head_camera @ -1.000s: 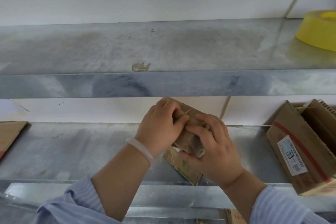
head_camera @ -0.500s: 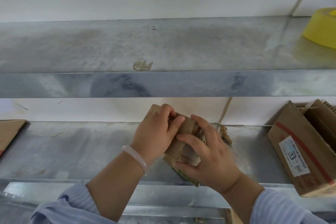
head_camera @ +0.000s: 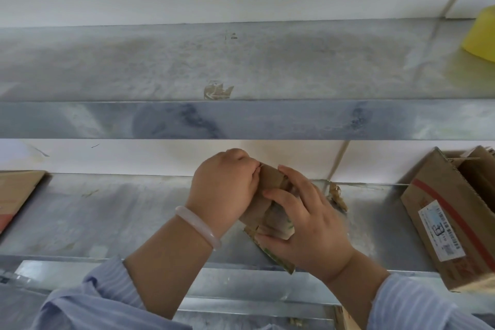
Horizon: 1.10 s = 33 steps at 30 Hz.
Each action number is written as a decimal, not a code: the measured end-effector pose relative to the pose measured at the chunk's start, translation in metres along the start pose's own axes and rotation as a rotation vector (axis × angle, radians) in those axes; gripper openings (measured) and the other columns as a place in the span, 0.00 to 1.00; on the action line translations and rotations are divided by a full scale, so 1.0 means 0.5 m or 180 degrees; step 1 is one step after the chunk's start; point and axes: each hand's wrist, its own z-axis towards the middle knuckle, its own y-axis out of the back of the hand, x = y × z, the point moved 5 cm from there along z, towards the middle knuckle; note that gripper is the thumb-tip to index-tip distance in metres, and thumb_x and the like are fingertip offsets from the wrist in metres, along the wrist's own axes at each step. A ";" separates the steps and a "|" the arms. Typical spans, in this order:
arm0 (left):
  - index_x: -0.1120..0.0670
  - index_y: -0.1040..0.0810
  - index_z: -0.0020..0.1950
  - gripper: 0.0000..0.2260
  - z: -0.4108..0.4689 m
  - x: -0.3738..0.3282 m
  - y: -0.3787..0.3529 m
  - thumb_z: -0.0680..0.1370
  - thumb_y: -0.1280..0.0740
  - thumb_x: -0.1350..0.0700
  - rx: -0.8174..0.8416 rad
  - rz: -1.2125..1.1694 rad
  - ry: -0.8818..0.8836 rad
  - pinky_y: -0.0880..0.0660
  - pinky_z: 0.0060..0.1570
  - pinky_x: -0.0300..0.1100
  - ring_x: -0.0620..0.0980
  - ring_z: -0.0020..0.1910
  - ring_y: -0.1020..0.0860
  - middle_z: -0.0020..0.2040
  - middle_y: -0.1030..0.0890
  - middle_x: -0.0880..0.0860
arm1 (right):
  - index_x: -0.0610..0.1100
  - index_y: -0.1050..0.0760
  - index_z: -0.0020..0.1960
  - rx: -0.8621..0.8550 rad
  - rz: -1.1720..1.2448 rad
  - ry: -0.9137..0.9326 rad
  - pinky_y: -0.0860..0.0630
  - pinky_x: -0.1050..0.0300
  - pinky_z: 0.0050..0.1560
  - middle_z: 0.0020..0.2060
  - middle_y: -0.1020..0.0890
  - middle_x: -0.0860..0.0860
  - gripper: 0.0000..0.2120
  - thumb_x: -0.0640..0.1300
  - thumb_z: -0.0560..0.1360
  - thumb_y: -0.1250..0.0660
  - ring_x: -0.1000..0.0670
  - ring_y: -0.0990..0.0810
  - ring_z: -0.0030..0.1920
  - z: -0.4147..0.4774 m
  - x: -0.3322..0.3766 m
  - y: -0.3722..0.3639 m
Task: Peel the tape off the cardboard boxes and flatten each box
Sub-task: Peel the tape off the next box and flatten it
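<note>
A small brown cardboard box (head_camera: 267,211), wrapped in tape and partly crushed, is held above the lower metal shelf (head_camera: 107,217) in the middle of the view. My left hand (head_camera: 225,187), with a pale bangle on the wrist, grips the box's upper left end, fingers curled tight at its top edge. From the right, my right hand (head_camera: 308,222) holds the box with the thumb under it and the fingers spread over its face. Most of the box is hidden by both hands.
A bigger open cardboard box (head_camera: 452,217) with a red stripe and white label lies at the right of the lower shelf. Flat cardboard (head_camera: 16,195) lies at far left. A torn tape scrap (head_camera: 337,195) lies behind my right hand. A yellow tape roll (head_camera: 482,35) sits on the upper shelf (head_camera: 241,120).
Both hands have turned and squeezed the small box, which now looks narrower. My left hand's fingers moved to its top edge. A tape scrap now lies on the shelf behind my right hand.
</note>
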 end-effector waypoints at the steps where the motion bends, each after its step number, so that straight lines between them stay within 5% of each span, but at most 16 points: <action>1: 0.53 0.18 0.50 0.13 0.001 -0.002 0.000 0.81 0.42 0.52 -0.0017 0.0065 0.0018 0.25 0.44 0.47 0.52 0.44 0.23 0.47 0.20 0.51 | 0.50 0.28 0.61 -0.0028 0.0012 0.0002 0.24 0.52 0.59 0.65 0.25 0.41 0.30 0.56 0.63 0.22 0.42 0.23 0.61 0.000 0.002 -0.001; 5: 0.57 0.21 0.39 0.07 0.008 -0.002 0.004 0.75 0.33 0.57 -0.0281 -0.0130 0.0104 0.27 0.33 0.46 0.52 0.33 0.26 0.36 0.22 0.53 | 0.49 0.28 0.60 -0.0084 0.0077 -0.0014 0.24 0.52 0.60 0.65 0.25 0.40 0.29 0.54 0.63 0.22 0.42 0.23 0.61 0.001 0.004 -0.002; 13: 0.51 0.20 0.43 0.05 -0.012 0.041 -0.012 0.75 0.33 0.52 -0.0263 -0.0919 0.0782 0.25 0.40 0.38 0.43 0.39 0.24 0.40 0.20 0.46 | 0.50 0.28 0.60 -0.0120 0.0084 0.0101 0.22 0.50 0.57 0.65 0.25 0.40 0.24 0.55 0.68 0.25 0.42 0.23 0.62 -0.011 0.013 -0.007; 21: 0.53 0.19 0.48 0.08 -0.038 0.026 0.034 0.76 0.32 0.49 -0.0311 -0.0981 0.0168 0.24 0.43 0.36 0.43 0.42 0.23 0.45 0.21 0.46 | 0.49 0.28 0.61 -0.0265 0.0106 0.0561 0.27 0.40 0.64 0.70 0.31 0.45 0.24 0.48 0.68 0.22 0.42 0.30 0.70 -0.022 0.002 -0.005; 27: 0.52 0.17 0.47 0.09 -0.063 0.023 0.007 0.77 0.35 0.52 -0.0251 -0.0403 -0.0034 0.23 0.43 0.38 0.47 0.42 0.21 0.46 0.18 0.48 | 0.50 0.27 0.61 0.0213 -0.0146 0.0897 0.34 0.37 0.70 0.72 0.33 0.46 0.23 0.46 0.69 0.24 0.43 0.33 0.73 -0.056 -0.005 -0.046; 33: 0.55 0.18 0.41 0.08 -0.112 0.026 -0.038 0.76 0.36 0.56 -0.0505 -0.0114 -0.0388 0.24 0.34 0.39 0.49 0.34 0.22 0.40 0.19 0.50 | 0.51 0.27 0.61 0.0230 -0.0303 0.1012 0.34 0.39 0.71 0.69 0.30 0.46 0.18 0.46 0.72 0.28 0.44 0.30 0.71 -0.101 0.016 -0.071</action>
